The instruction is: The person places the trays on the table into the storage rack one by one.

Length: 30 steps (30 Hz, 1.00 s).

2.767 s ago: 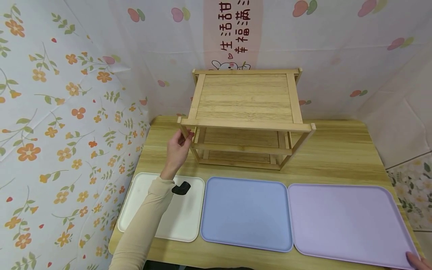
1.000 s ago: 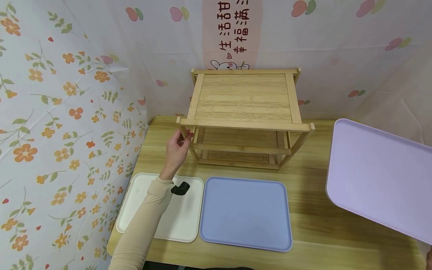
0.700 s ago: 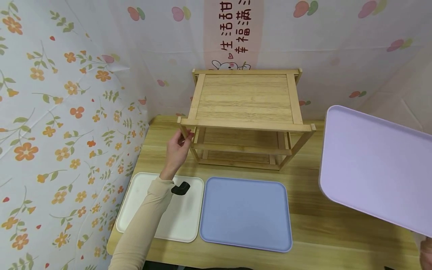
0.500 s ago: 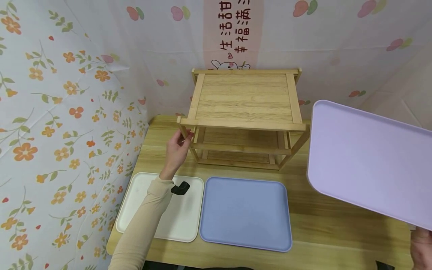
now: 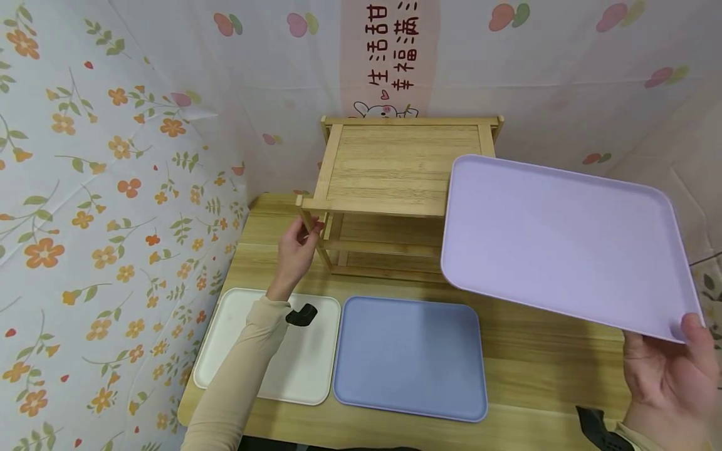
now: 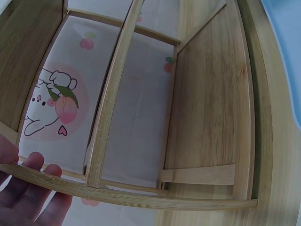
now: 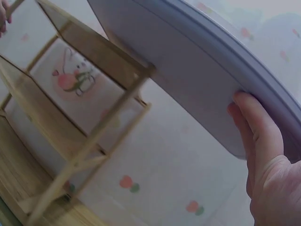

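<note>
My right hand holds a purple tray by its near right corner, thumb over the rim and fingers spread beneath. The tray is raised off the table, and its left end overlaps the right side of a wooden shelf rack in the head view. In the right wrist view the tray's underside shows, with fingers against it. My left hand grips the rack's front left post; in the left wrist view its fingers wrap round that wooden bar.
On the wooden table, a blue tray lies in front of the rack. A white tray lies to its left, partly under my left forearm. A floral cloth hangs along the left, and a printed cloth hangs behind the rack.
The purple tray was lifted from the table's right side and has moved left and up toward the rack, bringing my right hand into view. My left hand stays on the post.
</note>
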### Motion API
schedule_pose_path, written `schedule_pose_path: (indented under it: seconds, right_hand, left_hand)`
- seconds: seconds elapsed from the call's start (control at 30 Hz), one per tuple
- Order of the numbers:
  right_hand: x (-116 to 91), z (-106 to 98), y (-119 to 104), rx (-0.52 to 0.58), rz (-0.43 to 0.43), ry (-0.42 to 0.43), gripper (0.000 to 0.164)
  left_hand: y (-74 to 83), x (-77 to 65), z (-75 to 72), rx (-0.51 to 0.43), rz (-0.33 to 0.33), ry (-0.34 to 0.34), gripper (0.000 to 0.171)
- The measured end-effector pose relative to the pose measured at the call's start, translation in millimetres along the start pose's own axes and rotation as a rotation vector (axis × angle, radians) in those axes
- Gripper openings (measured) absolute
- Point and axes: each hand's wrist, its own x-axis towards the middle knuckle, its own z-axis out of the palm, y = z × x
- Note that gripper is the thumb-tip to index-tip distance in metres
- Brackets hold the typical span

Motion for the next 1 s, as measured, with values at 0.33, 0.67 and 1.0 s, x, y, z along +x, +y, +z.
schedule_pose_path:
  seconds: [0.33, 0.67, 1.0]
  right_hand:
    - [22.1, 15.2, 51.5, -0.061, 0.091, -0.038, 0.046]
    - [29.9, 19.3, 80.4, -0.116, 0.246, -0.183, 0.05]
    - [31.1, 17.8, 89.0, -0.299, 0.4, -0.293, 0.051]
  left_hand:
    - [-0.7, 0.0, -0.9, 0.006, 0.001, 0.0, 0.025]
    - [-1.4, 1.1, 0.7, -0.009, -0.019, -0.009, 0.025]
    - [-30.3, 7.5, 1.4, -0.018, -0.027, 0.004, 0.028]
